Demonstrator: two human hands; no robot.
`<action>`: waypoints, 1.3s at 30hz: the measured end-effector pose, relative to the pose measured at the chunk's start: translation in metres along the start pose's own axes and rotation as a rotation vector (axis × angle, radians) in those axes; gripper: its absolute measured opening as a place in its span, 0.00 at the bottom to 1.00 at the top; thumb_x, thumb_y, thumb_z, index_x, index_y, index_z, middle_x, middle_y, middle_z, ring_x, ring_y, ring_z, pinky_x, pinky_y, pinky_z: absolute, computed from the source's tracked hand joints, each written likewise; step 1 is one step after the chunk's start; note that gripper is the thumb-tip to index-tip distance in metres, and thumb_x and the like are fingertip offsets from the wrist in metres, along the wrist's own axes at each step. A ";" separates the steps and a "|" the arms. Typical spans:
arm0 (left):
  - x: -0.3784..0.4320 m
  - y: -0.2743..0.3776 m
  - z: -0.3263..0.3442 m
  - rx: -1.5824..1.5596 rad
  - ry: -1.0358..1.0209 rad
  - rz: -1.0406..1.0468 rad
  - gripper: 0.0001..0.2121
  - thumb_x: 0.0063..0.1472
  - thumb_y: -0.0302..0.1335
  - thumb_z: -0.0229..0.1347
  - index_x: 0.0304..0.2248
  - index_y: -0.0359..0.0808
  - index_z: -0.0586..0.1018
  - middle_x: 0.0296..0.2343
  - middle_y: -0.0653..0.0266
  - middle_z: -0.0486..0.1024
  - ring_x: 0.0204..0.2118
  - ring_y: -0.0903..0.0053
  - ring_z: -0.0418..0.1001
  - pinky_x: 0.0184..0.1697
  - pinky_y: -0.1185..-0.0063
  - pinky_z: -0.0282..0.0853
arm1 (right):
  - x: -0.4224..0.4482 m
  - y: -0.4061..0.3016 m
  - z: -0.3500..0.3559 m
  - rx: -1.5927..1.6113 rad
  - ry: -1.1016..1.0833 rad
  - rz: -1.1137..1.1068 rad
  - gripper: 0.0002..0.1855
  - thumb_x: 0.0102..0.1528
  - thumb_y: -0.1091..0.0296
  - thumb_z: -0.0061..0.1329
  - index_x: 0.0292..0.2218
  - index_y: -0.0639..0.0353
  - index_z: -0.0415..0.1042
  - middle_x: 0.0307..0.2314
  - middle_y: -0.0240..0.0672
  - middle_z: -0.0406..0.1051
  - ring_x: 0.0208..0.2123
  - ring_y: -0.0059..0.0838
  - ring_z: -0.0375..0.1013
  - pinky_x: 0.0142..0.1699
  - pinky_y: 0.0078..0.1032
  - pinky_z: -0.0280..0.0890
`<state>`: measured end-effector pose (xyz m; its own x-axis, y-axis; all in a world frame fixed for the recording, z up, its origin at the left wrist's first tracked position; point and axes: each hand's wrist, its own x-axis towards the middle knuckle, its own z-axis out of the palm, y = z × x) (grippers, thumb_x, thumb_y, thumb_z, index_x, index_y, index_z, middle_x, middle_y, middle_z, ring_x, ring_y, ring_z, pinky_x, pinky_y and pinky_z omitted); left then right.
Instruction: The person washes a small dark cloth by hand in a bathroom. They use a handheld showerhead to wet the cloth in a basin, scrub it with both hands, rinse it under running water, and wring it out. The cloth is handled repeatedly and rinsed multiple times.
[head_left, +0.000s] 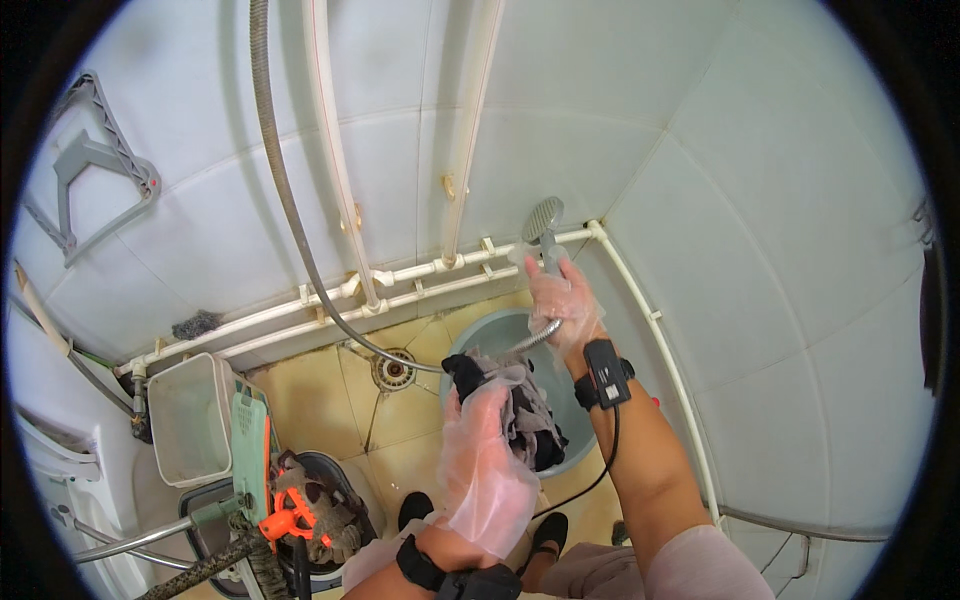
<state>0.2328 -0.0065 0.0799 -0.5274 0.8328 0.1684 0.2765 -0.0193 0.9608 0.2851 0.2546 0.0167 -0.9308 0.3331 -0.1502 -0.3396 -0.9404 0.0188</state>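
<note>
My right hand (564, 304), in a clear plastic glove, grips the handle of a grey shower head (544, 217) above the far rim of a basin. Wet grey and black cloths (529, 420) are bunched over the grey-blue plastic basin (585, 442). My left hand (480, 427), also in a clear plastic glove, holds the bunch from its left side; its fingertips are partly hidden by the glove and cloth. A metal shower hose (300, 232) hangs down the wall, passes behind the cloths and rises to my right hand. Whether water is flowing I cannot tell.
White pipes (405, 289) run along the tiled wall. A floor drain (394, 370) lies left of the basin. At the lower left stand a pale plastic tub (191, 420), a bucket (360, 502) with dark cloths, an orange mop part (289, 521) and metal poles. My feet are close below the basin.
</note>
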 end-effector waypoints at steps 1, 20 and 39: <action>0.001 0.000 0.001 0.012 0.014 0.012 0.12 0.58 0.22 0.48 0.43 0.35 0.68 0.38 0.64 0.69 0.39 0.77 0.70 0.42 0.79 0.69 | -0.004 0.001 0.004 -0.066 0.027 0.004 0.29 0.60 0.47 0.33 0.46 0.68 0.62 0.14 0.24 0.57 0.08 0.19 0.52 0.15 0.19 0.53; 0.003 -0.016 0.023 -0.130 0.255 -0.032 0.09 0.59 0.28 0.49 0.38 0.37 0.72 0.31 0.65 0.73 0.34 0.74 0.73 0.40 0.76 0.70 | -0.003 0.006 0.022 -2.131 1.008 -0.656 0.25 0.54 0.50 0.41 0.41 0.66 0.66 0.31 0.57 0.71 0.37 0.57 0.70 0.43 0.42 0.64; 0.003 -0.027 0.038 -0.262 0.231 0.032 0.09 0.58 0.30 0.50 0.38 0.38 0.72 0.34 0.64 0.73 0.37 0.68 0.73 0.42 0.71 0.71 | -0.003 -0.009 0.227 -2.234 0.752 -1.044 0.24 0.56 0.50 0.42 0.38 0.67 0.65 0.26 0.49 0.70 0.30 0.47 0.70 0.37 0.38 0.64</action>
<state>0.2544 0.0176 0.0459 -0.6977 0.6831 0.2158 0.0962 -0.2092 0.9731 0.2604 0.2774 0.2415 -0.3372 0.8560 0.3919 0.5586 0.5170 -0.6486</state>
